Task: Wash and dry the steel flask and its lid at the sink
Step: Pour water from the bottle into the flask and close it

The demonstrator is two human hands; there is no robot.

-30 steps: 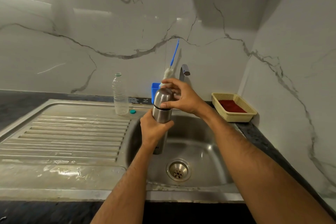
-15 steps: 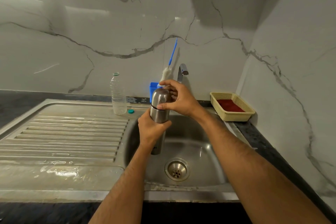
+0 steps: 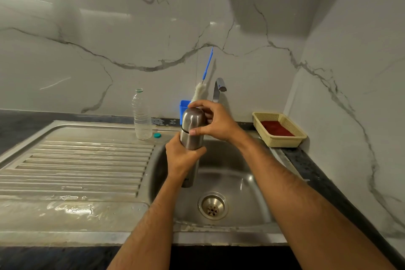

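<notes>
I hold a steel flask (image 3: 191, 141) upright above the steel sink basin (image 3: 245, 182). My left hand (image 3: 180, 158) grips the flask's body around its middle. My right hand (image 3: 213, 121) curls its fingers and thumb round the domed steel lid (image 3: 193, 118), which sits on top of the flask. A dark seam shows between lid and body. The flask's lower end shows below my left hand, near the drain (image 3: 212, 205).
A tap (image 3: 218, 90) stands behind the basin, no water running. A blue cup (image 3: 183, 108) with a bottle brush (image 3: 205, 81) sits beside it. A plastic water bottle (image 3: 141, 115) and its teal cap (image 3: 157, 135) stand on the ribbed drainboard (image 3: 76, 164). A yellow basket (image 3: 278, 129) sits right.
My hands and the flask stay in almost the same place. My right hand's fingers have shifted a little round the lid.
</notes>
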